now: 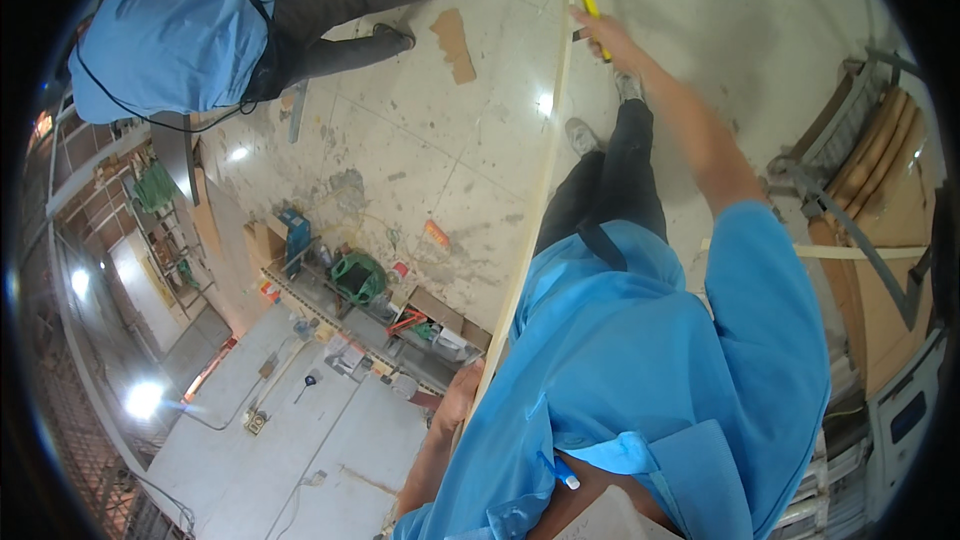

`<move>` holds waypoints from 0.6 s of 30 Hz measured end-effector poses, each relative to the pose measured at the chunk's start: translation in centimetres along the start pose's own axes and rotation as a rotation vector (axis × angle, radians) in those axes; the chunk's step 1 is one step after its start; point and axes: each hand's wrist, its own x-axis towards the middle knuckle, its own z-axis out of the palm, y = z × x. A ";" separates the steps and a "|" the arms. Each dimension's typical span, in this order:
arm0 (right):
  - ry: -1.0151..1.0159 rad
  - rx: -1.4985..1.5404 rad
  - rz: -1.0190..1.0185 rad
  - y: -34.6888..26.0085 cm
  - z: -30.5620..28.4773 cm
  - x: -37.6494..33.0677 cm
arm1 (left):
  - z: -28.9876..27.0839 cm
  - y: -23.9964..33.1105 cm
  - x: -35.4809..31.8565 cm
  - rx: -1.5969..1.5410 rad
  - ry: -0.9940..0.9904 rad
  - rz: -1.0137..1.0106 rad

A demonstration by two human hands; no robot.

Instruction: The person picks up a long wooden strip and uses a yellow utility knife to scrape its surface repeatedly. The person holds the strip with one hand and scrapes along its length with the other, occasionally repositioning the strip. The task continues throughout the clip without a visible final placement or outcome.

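A long, narrow, pale strip [545, 155] runs from the top of the view down along my body. My left hand [462, 395] is closed round it near my waist, beside the work table. With my arm stretched out, my right hand [610, 38] is at the strip's far part, closed on a slim yellow-and-black tool [588, 4]. The tool's thin dark tip points away from me, close to the strip. A small dark piece [580, 35] shows at my right fingertips; I cannot make out what it is.
A grey table [300, 440] stands at lower left, with a tool-filled trough [420, 355] and a green bag [358, 278] along its edge. A co-worker in blue [180, 40] bends at upper left. Cardboard [453, 45] lies on the floor. Metal frames [850, 230] stand at right.
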 end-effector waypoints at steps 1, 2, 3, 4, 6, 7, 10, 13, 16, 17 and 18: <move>-0.001 -0.018 0.031 0.5 0.8 0.2 | -0.1 -0.7 -0.1 -0.035 0.002 -0.082; -0.061 -0.026 0.050 1.3 2.1 0.3 | -0.2 -1.4 0.1 -0.098 -0.003 -0.142; -0.067 -0.054 0.101 1.9 3.2 0.2 | -0.3 -2.0 0.4 -0.171 -0.032 -0.183; -0.121 0.001 0.077 2.4 4.1 0.0 | -0.4 -2.6 0.8 -0.263 -0.012 -0.266; -0.088 0.042 0.145 3.0 5.6 -0.8 | -0.6 -3.7 1.5 -0.478 0.009 -0.427; -0.108 0.087 0.139 3.1 6.2 -1.3 | -0.8 -4.2 1.9 -0.508 -0.039 -0.393; -0.082 0.191 0.240 2.9 7.7 -2.7 | -1.9 -4.8 2.5 -0.535 -0.075 -0.396; -0.032 0.030 0.193 2.7 9.5 -4.2 | -3.9 -3.4 4.2 -0.318 -0.198 -0.310; -0.004 0.072 0.082 2.1 11.6 -5.9 | -5.4 0.4 9.3 0.033 -0.273 -0.144; -0.002 0.063 0.072 2.0 12.4 -7.0 | -5.4 2.2 11.8 -0.009 -0.190 -0.093; -0.026 0.058 0.071 1.7 13.3 -8.0 | -5.3 4.1 14.8 0.008 -0.067 -0.135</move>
